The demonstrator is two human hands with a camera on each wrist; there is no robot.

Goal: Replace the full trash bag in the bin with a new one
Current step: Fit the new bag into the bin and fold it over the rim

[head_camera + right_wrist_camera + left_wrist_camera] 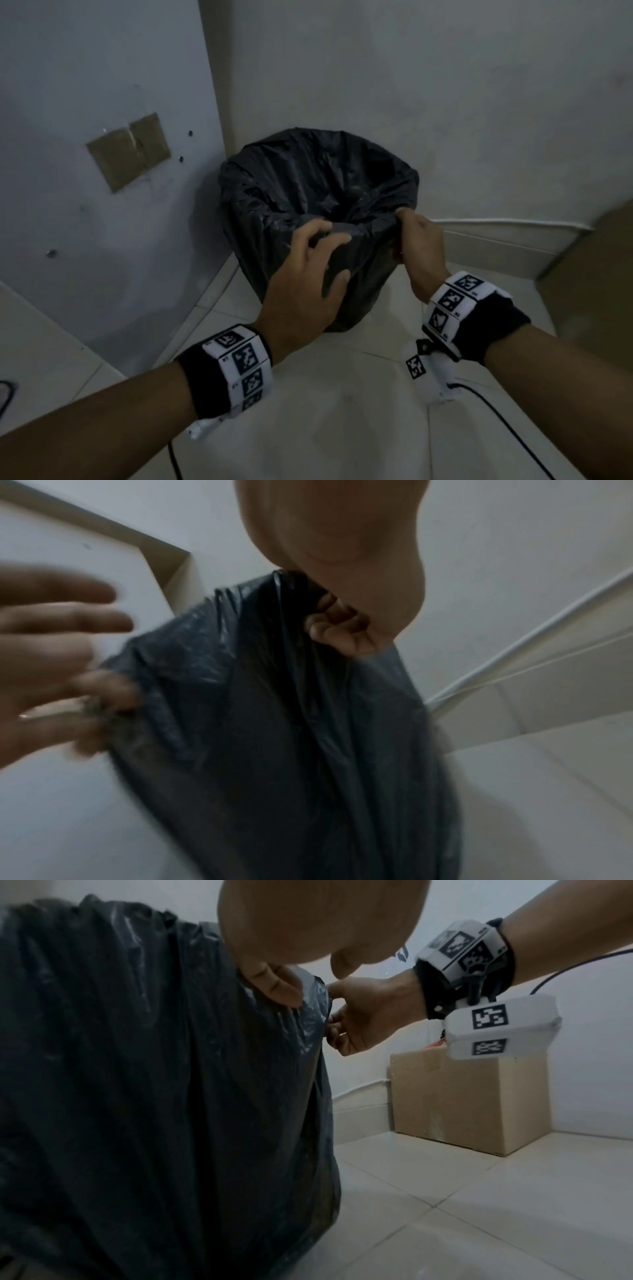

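A black trash bag (308, 178) lines a round bin in the corner. Its top is folded down over the outside, so the bin itself is hidden. My left hand (337, 251) is on the near rim and pinches a fold of the bag between thumb and fingers. In the right wrist view its other fingers (68, 615) are spread and blurred. My right hand (402, 219) grips the rim at the right with curled fingers (335, 626) bunching the plastic (291, 737). The left wrist view shows both hands, left (284, 993) and right (335, 1020), on the bag's edge (154, 1096).
The bin stands on pale floor tiles (342, 411) where two walls meet. A cardboard box (462, 1102) sits on the floor to the right, against the wall. A brown taped patch (128, 150) is on the left wall. A black cable (507, 421) trails across the floor.
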